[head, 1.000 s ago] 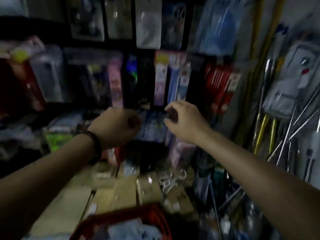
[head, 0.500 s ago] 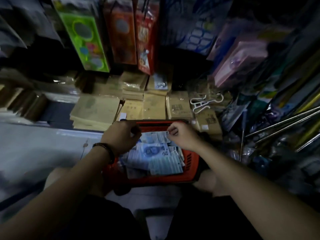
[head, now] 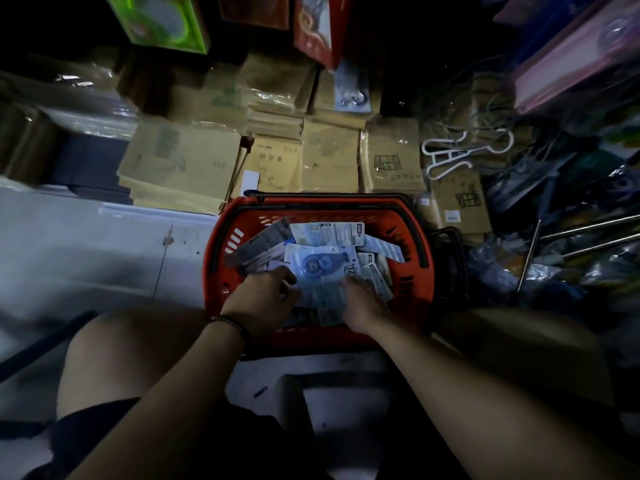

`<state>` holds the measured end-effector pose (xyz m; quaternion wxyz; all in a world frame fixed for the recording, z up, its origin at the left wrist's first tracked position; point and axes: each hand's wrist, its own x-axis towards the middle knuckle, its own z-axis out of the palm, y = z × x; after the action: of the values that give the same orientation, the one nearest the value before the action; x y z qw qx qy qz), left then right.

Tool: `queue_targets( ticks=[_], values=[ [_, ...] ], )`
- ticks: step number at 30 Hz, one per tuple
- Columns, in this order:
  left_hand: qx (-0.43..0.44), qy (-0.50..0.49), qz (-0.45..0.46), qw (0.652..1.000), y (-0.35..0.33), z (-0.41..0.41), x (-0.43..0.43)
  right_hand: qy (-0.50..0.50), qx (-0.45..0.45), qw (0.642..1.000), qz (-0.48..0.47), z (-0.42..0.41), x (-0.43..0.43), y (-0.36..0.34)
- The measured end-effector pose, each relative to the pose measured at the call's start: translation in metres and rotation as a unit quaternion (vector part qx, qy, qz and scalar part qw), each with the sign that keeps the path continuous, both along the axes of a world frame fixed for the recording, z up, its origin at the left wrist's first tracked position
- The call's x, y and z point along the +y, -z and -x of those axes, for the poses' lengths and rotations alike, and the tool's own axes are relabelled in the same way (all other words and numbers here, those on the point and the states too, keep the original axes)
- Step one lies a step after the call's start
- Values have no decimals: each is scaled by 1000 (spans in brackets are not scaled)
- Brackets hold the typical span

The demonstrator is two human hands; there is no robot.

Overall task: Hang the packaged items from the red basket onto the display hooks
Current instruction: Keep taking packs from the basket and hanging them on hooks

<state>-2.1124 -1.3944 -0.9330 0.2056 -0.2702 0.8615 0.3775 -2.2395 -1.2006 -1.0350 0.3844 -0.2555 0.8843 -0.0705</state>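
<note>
Packaged items [head: 325, 261] lie heaped in the red basket [head: 215, 251], with both my hands down among them.
My left hand [head: 263, 299] curls over the near-left packets and my right hand [head: 363, 303] digs in beside it. The fingertips are buried under cards, so I cannot tell whether either hand pinches one. The basket's far rim sits just beside stacks of brown notebooks [head: 329, 161]. Pale floor [head: 86, 244] lies open to its left; metal rods [head: 588, 233] and dim clutter crowd its right. My wrists hide its near wall.
</note>
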Motion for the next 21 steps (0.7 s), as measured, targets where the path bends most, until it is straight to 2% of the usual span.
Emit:
queue_targets(
  ticks=[5,9,11,16,19,21],
  values=[
    [-46,39,-3,998,14,0,1,-116,38,992,-43,3,-15,23],
    [-58,55,-14,997,19,-1,3,-117,92,987,-64,0,-12,29],
    [-63,62,-27,996,18,-2,3,-102,137,985,-36,3,-9,24],
    [-83,39,-35,995,19,0,2,-51,114,991,45,9,13,3],
    [-87,8,-35,996,17,3,5,26,105,985,136,9,28,-11],
    [-78,-48,-64,994,18,3,5,80,84,971,209,8,31,-25]
  ],
)
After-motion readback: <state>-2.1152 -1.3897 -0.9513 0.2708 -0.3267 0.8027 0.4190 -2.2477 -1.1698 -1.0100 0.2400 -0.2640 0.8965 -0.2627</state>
